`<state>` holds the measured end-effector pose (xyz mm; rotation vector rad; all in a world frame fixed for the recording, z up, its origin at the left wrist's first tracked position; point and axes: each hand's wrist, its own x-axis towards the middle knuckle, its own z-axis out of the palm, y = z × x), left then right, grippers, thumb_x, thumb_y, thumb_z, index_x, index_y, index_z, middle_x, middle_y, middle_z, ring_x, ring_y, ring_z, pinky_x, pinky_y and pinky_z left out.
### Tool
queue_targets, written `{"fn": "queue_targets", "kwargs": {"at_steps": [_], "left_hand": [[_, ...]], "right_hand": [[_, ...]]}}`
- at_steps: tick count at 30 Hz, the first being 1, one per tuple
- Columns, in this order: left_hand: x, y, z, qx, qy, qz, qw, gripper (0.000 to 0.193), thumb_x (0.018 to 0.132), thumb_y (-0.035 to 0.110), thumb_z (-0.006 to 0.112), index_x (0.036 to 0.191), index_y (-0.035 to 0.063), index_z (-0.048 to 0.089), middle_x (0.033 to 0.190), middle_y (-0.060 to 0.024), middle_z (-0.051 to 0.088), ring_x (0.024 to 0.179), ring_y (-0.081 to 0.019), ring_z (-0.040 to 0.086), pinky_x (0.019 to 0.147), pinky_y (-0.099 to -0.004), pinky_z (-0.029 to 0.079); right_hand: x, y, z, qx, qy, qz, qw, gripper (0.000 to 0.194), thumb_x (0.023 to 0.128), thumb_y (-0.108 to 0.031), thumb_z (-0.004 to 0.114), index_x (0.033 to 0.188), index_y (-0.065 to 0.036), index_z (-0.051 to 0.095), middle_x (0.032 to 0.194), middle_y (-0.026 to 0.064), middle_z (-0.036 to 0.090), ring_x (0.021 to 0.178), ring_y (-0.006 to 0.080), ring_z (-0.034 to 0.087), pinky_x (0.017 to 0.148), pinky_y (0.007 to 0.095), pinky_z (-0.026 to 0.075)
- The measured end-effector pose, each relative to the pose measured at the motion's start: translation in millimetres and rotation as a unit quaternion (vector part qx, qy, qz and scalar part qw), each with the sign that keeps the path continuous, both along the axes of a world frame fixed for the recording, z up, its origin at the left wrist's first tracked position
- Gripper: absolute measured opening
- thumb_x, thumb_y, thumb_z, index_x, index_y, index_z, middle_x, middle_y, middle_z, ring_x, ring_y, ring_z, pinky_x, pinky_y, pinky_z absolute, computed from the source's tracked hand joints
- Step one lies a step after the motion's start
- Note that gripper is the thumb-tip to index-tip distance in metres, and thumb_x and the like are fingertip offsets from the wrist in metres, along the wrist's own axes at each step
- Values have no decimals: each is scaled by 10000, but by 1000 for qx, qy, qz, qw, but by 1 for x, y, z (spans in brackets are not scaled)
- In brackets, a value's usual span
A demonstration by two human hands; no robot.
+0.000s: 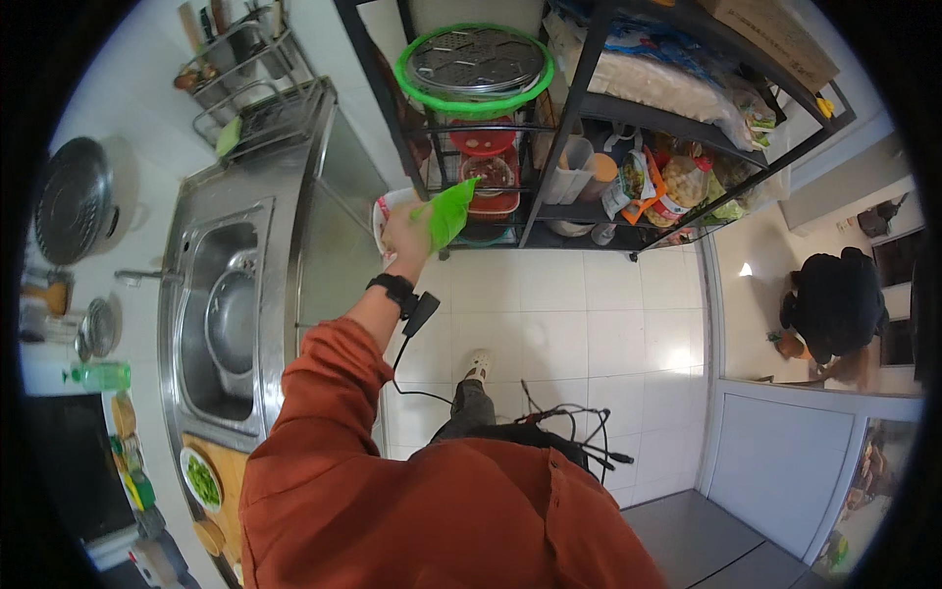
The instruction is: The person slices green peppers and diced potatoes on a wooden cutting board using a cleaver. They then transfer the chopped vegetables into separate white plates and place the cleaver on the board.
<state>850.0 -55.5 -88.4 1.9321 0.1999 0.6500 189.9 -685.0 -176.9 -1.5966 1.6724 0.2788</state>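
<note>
My left hand (pixel 406 234) reaches forward, its fingers closed around a bright green, leaf-shaped thing (pixel 450 213). Whether that is a real leaf or a folded plastic piece, I cannot tell. Partly covered by the hand, a white container with red marks (pixel 381 215) stands below it, between the sink cabinet and the rack; its inside is hidden. A dark band with a cabled device (pixel 403 294) sits on my left wrist. My right hand is out of view.
To the left are a steel sink (pixel 221 397) with a metal basin (pixel 234 324) and a plate of chopped greens (pixel 200 478). Ahead stands a black metal rack (pixel 563 132) holding a green-rimmed basket (pixel 475 107). Cables (pixel 581 420) hang at my waist. Another person (pixel 835 305) bends beyond the doorway.
</note>
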Motion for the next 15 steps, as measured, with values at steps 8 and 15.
{"fn": "queue_targets", "kwargs": {"at_steps": [8,15], "left_hand": [[170,-31,-78,29,103,-56,993,248,825,210,670,958,7,618,661,-24,533,572,-106,436,526,-310,380],[245,-6,-177,172,222,-93,955,323,887,312,511,1072,67,613,997,-189,610,916,-349,565,814,-424,432]], "right_hand": [[91,72,56,-34,-210,-334,918,134,838,-187,563,943,-105,569,860,-7,597,739,122,584,582,233,460],[182,118,77,-77,-229,-318,917,227,841,-181,612,1054,-137,549,967,-1,607,884,147,600,716,278,465]]}}
